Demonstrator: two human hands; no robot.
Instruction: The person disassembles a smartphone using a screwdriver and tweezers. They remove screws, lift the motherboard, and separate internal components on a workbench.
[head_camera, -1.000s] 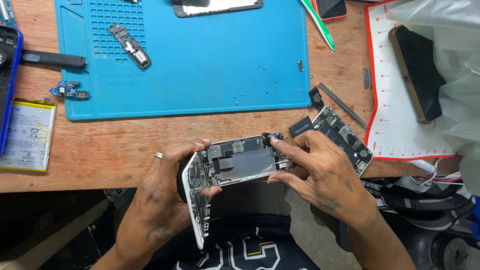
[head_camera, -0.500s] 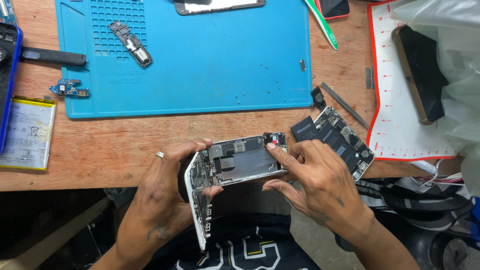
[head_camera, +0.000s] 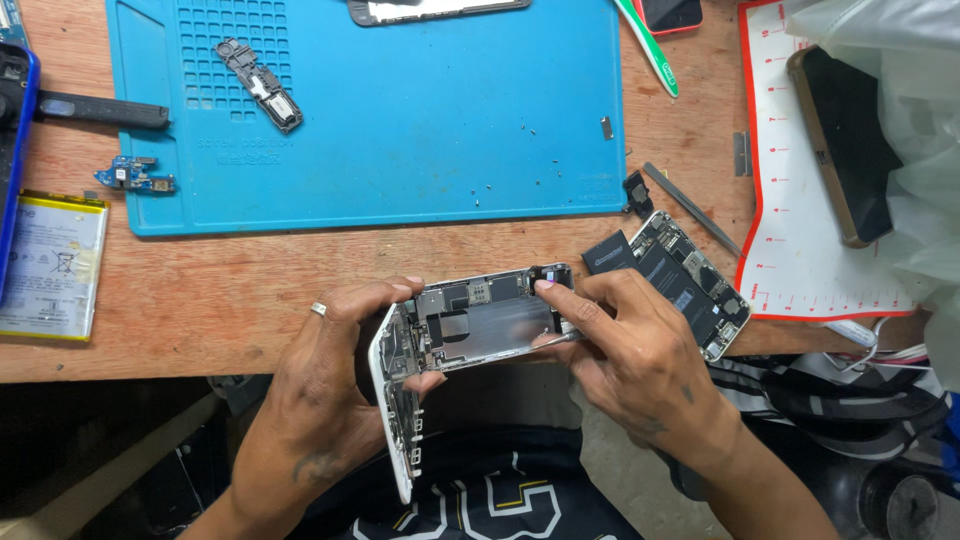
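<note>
My left hand (head_camera: 335, 370), a ring on one finger, grips the left end of an opened white phone (head_camera: 470, 325) held over the table's front edge. Its inner boards and a bare metal plate face up, and the hinged white screen panel (head_camera: 392, 420) hangs down toward my lap. My right hand (head_camera: 630, 350) holds the phone's right end, with a thin metal tool (head_camera: 562, 338) pinched between thumb and fingers and touching the phone's inside.
A blue work mat (head_camera: 400, 120) with several tiny screws and a small black part (head_camera: 260, 85) lies behind. A second opened phone (head_camera: 680, 280) sits right, next to tweezers (head_camera: 692, 208). A battery (head_camera: 50, 265) lies left; a white-and-red mat (head_camera: 790, 200) carries a dark phone (head_camera: 845, 145).
My right hand has slid slightly left along the phone's right end, and its fingers have closed tighter around the thin tool. The left hand and phone stay put.
</note>
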